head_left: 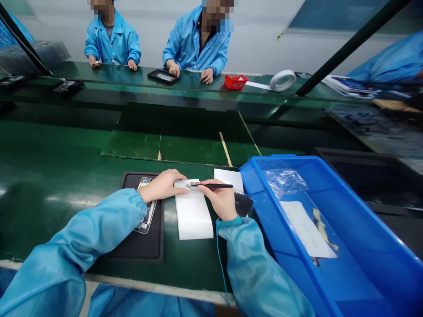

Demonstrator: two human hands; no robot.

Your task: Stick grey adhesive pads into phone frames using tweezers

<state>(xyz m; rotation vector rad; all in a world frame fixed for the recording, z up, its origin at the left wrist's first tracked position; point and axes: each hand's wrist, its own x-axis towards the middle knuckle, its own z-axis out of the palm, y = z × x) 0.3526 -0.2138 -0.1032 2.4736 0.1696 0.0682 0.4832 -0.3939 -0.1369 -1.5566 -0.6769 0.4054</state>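
1. The far end of a white paper strip (194, 215) is pinched between the thumb and fingers of the left hand (161, 185).
2. Black tweezers (218, 186) are gripped in the closed fingers of the right hand (222, 201), their tips brought to that same end.
3. The strip is laid on the green table (185, 268), between a black tray (132, 252) holding a phone assembly (148, 218) and a blue bin (350, 220).

The green tabletop (66, 176) is gleaming glossy and smooth before me, the black tray (145, 251) is looking like matt plastic, the white paper (194, 220) is lying smooth, and the blue plastic bin (360, 281) and satiny cloth sleeves (102, 226) are shining.
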